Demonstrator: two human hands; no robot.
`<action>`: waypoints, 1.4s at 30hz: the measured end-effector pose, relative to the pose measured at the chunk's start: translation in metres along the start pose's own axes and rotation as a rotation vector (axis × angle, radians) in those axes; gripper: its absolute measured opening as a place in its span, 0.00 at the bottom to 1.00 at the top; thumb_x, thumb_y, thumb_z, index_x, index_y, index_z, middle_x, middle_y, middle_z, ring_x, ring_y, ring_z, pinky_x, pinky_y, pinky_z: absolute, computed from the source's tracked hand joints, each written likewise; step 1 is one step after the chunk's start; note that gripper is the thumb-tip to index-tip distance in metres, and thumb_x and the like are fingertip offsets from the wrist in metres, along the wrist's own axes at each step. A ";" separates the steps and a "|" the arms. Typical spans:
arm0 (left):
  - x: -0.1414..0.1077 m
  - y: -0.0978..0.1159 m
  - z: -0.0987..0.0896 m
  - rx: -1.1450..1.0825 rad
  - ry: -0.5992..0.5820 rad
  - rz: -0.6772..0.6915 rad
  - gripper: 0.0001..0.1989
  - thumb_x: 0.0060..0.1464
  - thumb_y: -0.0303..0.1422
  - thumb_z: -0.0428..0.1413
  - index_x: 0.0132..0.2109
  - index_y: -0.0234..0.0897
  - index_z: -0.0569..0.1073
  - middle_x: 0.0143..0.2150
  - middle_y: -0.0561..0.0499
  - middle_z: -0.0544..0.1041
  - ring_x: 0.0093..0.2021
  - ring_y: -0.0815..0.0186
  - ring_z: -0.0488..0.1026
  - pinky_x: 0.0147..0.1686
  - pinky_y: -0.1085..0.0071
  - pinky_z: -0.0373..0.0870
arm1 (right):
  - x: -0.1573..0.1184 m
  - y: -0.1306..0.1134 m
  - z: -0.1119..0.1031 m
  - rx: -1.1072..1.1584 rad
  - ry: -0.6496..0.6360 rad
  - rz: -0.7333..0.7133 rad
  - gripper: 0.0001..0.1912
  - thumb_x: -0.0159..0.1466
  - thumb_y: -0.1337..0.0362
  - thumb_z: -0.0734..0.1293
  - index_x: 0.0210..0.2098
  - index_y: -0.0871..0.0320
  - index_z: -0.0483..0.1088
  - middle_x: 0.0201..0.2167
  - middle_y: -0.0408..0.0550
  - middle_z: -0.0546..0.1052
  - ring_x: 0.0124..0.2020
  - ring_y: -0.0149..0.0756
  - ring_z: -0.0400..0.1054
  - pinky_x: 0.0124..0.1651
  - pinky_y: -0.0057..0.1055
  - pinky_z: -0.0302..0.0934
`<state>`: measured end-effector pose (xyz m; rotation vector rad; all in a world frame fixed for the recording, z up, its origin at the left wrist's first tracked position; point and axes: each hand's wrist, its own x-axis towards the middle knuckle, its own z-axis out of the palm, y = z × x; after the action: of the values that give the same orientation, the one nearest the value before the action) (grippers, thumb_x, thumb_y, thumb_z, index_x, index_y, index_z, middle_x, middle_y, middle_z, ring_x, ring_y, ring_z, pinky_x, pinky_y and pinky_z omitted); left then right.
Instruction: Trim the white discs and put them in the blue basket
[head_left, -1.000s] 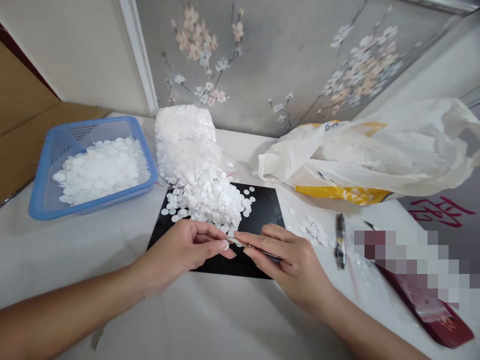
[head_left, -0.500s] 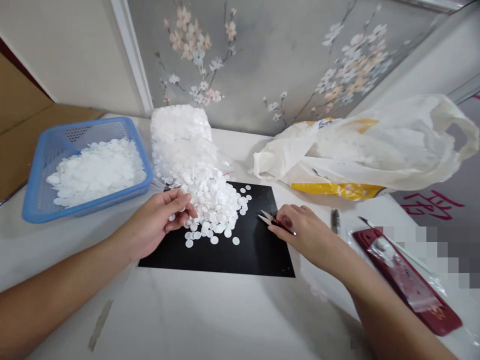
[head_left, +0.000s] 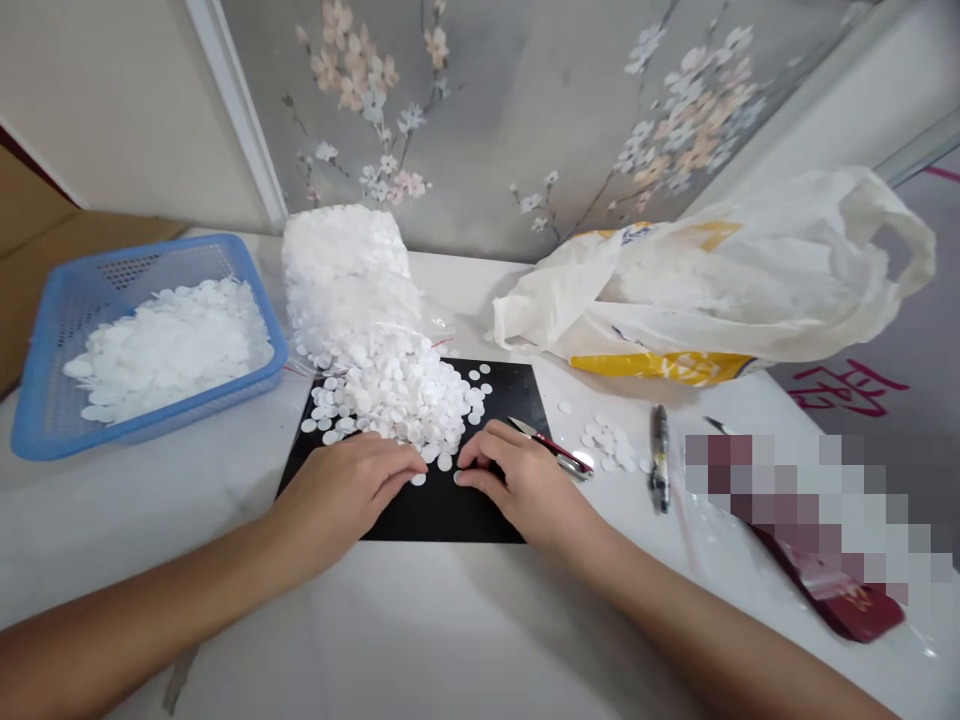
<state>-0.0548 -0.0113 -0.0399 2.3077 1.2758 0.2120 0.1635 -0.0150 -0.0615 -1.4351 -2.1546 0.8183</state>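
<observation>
My left hand (head_left: 349, 490) is low over the black mat (head_left: 420, 520), fingers pressed together at the front edge of a heap of white round discs (head_left: 405, 390). A loose white disc (head_left: 418, 479) is at its thumb tip; whether anything is in the pinch cannot be made out. Opposite it, my right hand (head_left: 521, 485) has its thumb and fingers curled close together near the mat, and what they hold, if anything, is too small to tell. Thread snips (head_left: 551, 442) with red on them lie just behind the right hand, across the mat's right edge.
A blue basket (head_left: 274, 365) of white discs stands at left, beside a clear bag (head_left: 345, 260) of discs. At right are a small group of discs (head_left: 609, 442), a pen (head_left: 660, 460), a white-and-yellow plastic bag (head_left: 712, 310) and a dark red case (head_left: 870, 615).
My right hand has let go of the thread snips and moved left to the front of the heap. My left hand has come forward and right, fingers turned down towards the mat.
</observation>
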 end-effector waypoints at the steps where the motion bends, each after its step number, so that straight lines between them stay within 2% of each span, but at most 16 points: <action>1: 0.001 0.000 0.002 0.033 -0.007 0.022 0.12 0.63 0.30 0.46 0.40 0.43 0.75 0.34 0.54 0.77 0.36 0.65 0.72 0.33 0.72 0.60 | 0.000 0.000 -0.001 0.011 -0.008 -0.002 0.07 0.60 0.74 0.68 0.31 0.56 0.70 0.32 0.43 0.70 0.30 0.33 0.67 0.34 0.30 0.60; 5: 0.004 -0.001 0.005 0.084 0.013 0.069 0.09 0.61 0.29 0.50 0.41 0.42 0.75 0.35 0.53 0.77 0.36 0.65 0.73 0.32 0.73 0.60 | 0.001 0.000 -0.005 0.073 -0.008 -0.023 0.10 0.56 0.76 0.68 0.27 0.56 0.66 0.28 0.41 0.69 0.28 0.31 0.65 0.31 0.27 0.58; 8: 0.003 -0.001 0.005 0.052 0.042 0.073 0.09 0.60 0.27 0.50 0.37 0.41 0.74 0.30 0.54 0.74 0.32 0.66 0.71 0.30 0.74 0.59 | 0.000 0.000 -0.006 0.096 -0.003 -0.018 0.12 0.54 0.79 0.66 0.26 0.56 0.65 0.25 0.38 0.69 0.25 0.29 0.63 0.28 0.25 0.56; 11: 0.002 -0.002 0.004 0.015 0.060 0.073 0.09 0.58 0.26 0.50 0.33 0.40 0.71 0.27 0.55 0.70 0.28 0.68 0.68 0.28 0.74 0.58 | 0.000 0.000 -0.007 0.069 -0.030 -0.010 0.08 0.58 0.75 0.67 0.31 0.56 0.68 0.27 0.39 0.69 0.26 0.30 0.62 0.29 0.26 0.56; 14: 0.001 -0.006 0.001 -0.011 0.063 0.126 0.10 0.57 0.24 0.49 0.31 0.39 0.71 0.27 0.55 0.72 0.29 0.67 0.68 0.29 0.75 0.59 | 0.000 -0.001 -0.006 0.028 -0.059 0.001 0.05 0.60 0.71 0.69 0.32 0.56 0.70 0.29 0.41 0.67 0.30 0.32 0.64 0.32 0.28 0.58; 16: 0.001 -0.009 -0.002 -0.049 0.024 0.187 0.11 0.57 0.22 0.49 0.30 0.40 0.71 0.28 0.54 0.74 0.31 0.67 0.70 0.30 0.75 0.59 | 0.000 -0.001 -0.006 0.035 -0.067 0.003 0.06 0.60 0.72 0.69 0.30 0.56 0.69 0.29 0.41 0.67 0.31 0.32 0.65 0.34 0.29 0.59; 18: 0.002 -0.013 -0.007 -0.104 -0.068 0.210 0.11 0.56 0.23 0.51 0.29 0.40 0.73 0.28 0.55 0.76 0.32 0.67 0.71 0.31 0.75 0.60 | 0.000 0.000 -0.006 0.064 -0.064 -0.001 0.07 0.59 0.72 0.69 0.28 0.56 0.69 0.29 0.41 0.67 0.30 0.32 0.65 0.33 0.28 0.58; 20: 0.003 -0.014 -0.015 -0.153 -0.167 0.181 0.10 0.56 0.25 0.53 0.30 0.41 0.75 0.30 0.55 0.77 0.33 0.67 0.72 0.33 0.75 0.60 | -0.001 0.001 -0.006 0.093 -0.054 -0.001 0.07 0.58 0.71 0.70 0.27 0.56 0.69 0.28 0.41 0.68 0.29 0.31 0.64 0.31 0.28 0.57; 22: 0.004 -0.014 -0.022 -0.176 -0.200 0.103 0.09 0.58 0.29 0.53 0.32 0.42 0.75 0.32 0.55 0.77 0.33 0.67 0.72 0.33 0.75 0.60 | -0.001 0.001 -0.006 0.117 -0.041 0.013 0.07 0.58 0.71 0.69 0.27 0.56 0.68 0.27 0.41 0.69 0.26 0.30 0.62 0.29 0.27 0.56; 27: 0.004 -0.011 -0.033 -0.225 -0.044 -0.131 0.15 0.63 0.41 0.44 0.37 0.42 0.73 0.22 0.58 0.66 0.22 0.69 0.60 0.25 0.74 0.53 | -0.004 -0.001 -0.010 0.256 -0.026 0.136 0.06 0.59 0.68 0.66 0.28 0.55 0.64 0.22 0.37 0.68 0.21 0.28 0.57 0.25 0.26 0.52; 29: 0.003 -0.012 -0.033 -0.260 -0.020 -0.179 0.16 0.64 0.40 0.42 0.41 0.43 0.72 0.19 0.60 0.60 0.21 0.69 0.57 0.24 0.74 0.51 | -0.004 -0.002 -0.011 0.349 -0.024 0.160 0.02 0.61 0.67 0.64 0.31 0.55 0.66 0.23 0.38 0.70 0.23 0.29 0.60 0.26 0.26 0.54; 31: 0.001 -0.014 -0.031 -0.285 -0.039 -0.197 0.15 0.64 0.37 0.41 0.43 0.43 0.72 0.19 0.60 0.58 0.21 0.69 0.57 0.24 0.74 0.51 | -0.004 -0.002 -0.013 0.438 -0.026 0.186 0.04 0.63 0.64 0.62 0.36 0.55 0.68 0.26 0.40 0.72 0.25 0.30 0.62 0.28 0.27 0.56; 34: 0.000 -0.017 -0.028 -0.290 -0.061 -0.167 0.14 0.62 0.31 0.41 0.44 0.43 0.72 0.22 0.59 0.63 0.24 0.69 0.63 0.27 0.74 0.55 | -0.004 0.001 -0.015 0.579 -0.033 0.246 0.10 0.66 0.58 0.61 0.39 0.57 0.70 0.27 0.42 0.70 0.24 0.29 0.61 0.26 0.27 0.55; 36: 0.000 -0.018 -0.026 -0.273 -0.061 -0.144 0.14 0.63 0.32 0.42 0.44 0.44 0.72 0.24 0.58 0.67 0.26 0.68 0.65 0.28 0.74 0.57 | -0.004 0.004 -0.016 0.674 -0.032 0.271 0.12 0.66 0.54 0.62 0.36 0.57 0.69 0.24 0.41 0.68 0.22 0.28 0.59 0.24 0.26 0.53; 39: 0.000 -0.016 -0.022 -0.250 -0.056 -0.061 0.13 0.63 0.35 0.45 0.42 0.44 0.74 0.34 0.55 0.75 0.33 0.66 0.70 0.35 0.73 0.61 | -0.003 0.008 -0.017 0.782 -0.027 0.293 0.16 0.66 0.50 0.62 0.32 0.57 0.65 0.25 0.42 0.70 0.21 0.27 0.59 0.24 0.26 0.54; 42: 0.000 -0.011 -0.016 -0.202 -0.095 0.048 0.09 0.61 0.34 0.49 0.40 0.43 0.75 0.38 0.54 0.77 0.38 0.65 0.72 0.37 0.72 0.61 | -0.002 0.008 -0.018 0.821 -0.044 0.308 0.19 0.66 0.48 0.62 0.28 0.56 0.61 0.26 0.42 0.70 0.21 0.27 0.59 0.24 0.26 0.53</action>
<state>-0.0687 -0.0005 -0.0314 2.1512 1.1013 0.2335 0.1807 -0.0107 -0.0539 -1.2842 -1.3360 1.6098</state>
